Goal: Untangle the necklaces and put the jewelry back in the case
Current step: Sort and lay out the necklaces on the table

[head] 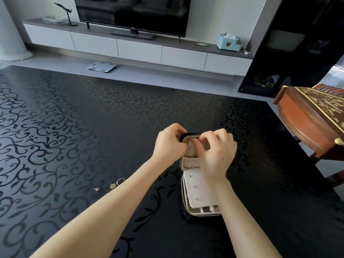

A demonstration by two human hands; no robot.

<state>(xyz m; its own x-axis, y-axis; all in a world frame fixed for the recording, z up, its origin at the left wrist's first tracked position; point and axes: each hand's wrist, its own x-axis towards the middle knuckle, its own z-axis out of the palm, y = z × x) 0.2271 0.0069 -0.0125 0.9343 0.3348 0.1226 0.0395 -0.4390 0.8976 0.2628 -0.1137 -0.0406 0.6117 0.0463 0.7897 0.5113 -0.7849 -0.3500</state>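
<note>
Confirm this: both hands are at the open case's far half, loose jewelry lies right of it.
Wrong side: the head view shows left hand and right hand at the far half of the case, but loose jewelry lies left of it.

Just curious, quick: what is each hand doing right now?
Left hand: grips the jewelry case lid's rim.
Right hand: fingers curled inside the lid; whether they pinch anything cannot be told.
</note>
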